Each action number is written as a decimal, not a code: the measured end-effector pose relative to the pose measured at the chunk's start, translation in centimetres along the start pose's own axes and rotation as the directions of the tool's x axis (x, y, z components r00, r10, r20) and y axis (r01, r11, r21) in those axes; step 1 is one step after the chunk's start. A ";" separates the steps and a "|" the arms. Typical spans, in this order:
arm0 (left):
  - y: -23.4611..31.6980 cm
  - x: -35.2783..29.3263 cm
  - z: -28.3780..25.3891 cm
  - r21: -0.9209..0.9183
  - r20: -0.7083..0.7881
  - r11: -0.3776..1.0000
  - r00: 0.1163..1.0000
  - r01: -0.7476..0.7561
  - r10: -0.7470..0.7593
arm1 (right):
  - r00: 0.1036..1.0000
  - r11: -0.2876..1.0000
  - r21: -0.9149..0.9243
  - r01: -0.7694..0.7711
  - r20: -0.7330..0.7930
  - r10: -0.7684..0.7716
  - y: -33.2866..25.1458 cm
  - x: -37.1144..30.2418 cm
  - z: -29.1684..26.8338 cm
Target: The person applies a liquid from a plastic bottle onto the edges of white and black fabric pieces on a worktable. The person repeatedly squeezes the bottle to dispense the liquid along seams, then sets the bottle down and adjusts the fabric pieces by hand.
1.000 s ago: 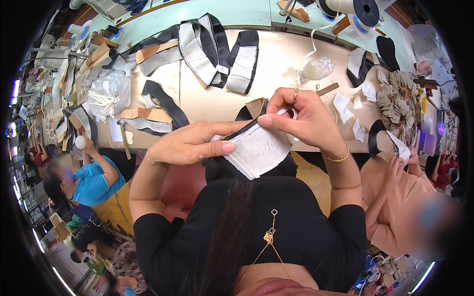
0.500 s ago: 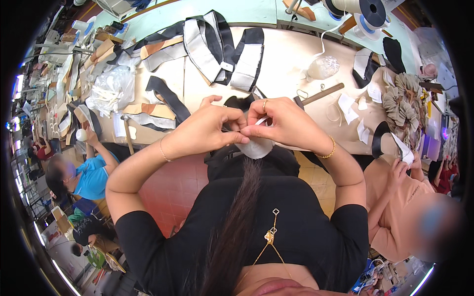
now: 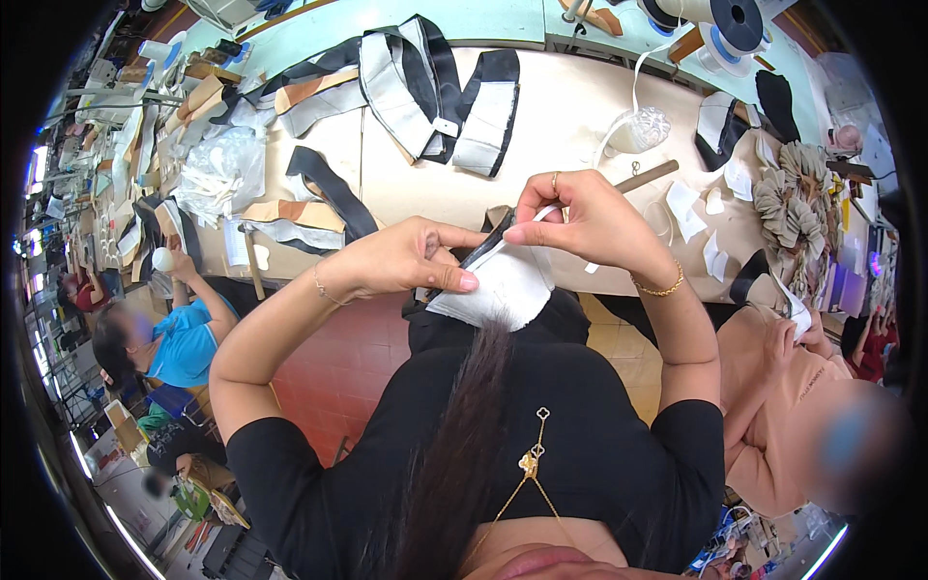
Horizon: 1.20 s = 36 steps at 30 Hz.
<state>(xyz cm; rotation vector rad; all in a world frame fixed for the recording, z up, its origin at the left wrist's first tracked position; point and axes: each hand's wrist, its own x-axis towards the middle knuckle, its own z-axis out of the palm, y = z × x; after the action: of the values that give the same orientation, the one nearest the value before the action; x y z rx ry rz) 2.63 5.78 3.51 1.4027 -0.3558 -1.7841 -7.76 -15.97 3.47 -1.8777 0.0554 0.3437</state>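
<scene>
Over my lap is a white-lined piece with a black folded edge [image 3: 503,292]; it looks like part of a shoe upper. My left hand [image 3: 411,256] pinches its black edge on the left, thumb on the white side and index finger stretched along the edge. A narrow white tape [image 3: 546,214] runs along this edge. My right hand [image 3: 585,217], thumb and fingers closed, grips the tape at the upper right end of the edge. Part of the piece is hidden behind the fingers.
Black and white cut pieces [image 3: 393,87] lie across the table's far side. A ball of white tape [image 3: 639,130] and a wooden handle [image 3: 648,177] are at the right. Beige ruffled pieces [image 3: 797,198] lie farther right. Co-workers sit at left [image 3: 188,338] and right [image 3: 773,425].
My hands have moved apart, the right one going up and to the right with the tape. The piece has turned, so more of its white side and black edge show.
</scene>
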 end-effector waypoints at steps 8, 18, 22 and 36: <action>0.7 -0.7 0.5 0.064 0.013 0.995 0.997 -0.081 0.081 | 0.999 0.996 0.086 0.003 -0.046 0.001 0.9 0.5 0.4; 0.4 0.9 1.1 -0.239 -0.110 0.959 0.985 -0.152 0.129 | 0.996 0.997 0.003 0.083 -0.037 -0.083 -0.4 0.3 0.9; -0.6 1.8 1.0 -0.417 -0.062 0.902 0.994 -0.112 0.094 | 0.993 0.984 -0.139 0.109 -0.027 -0.114 -0.5 0.4 0.1; -0.3 1.5 1.0 -0.104 0.050 0.985 0.988 -0.140 0.145 | 0.995 0.988 -0.145 0.059 -0.074 -0.070 0.3 0.3 -1.2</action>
<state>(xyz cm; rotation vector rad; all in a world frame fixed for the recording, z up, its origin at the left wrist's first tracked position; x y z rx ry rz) 1.55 4.56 2.62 1.2277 -0.3823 -1.7040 -7.25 -17.16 3.50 -2.0301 0.0235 0.2342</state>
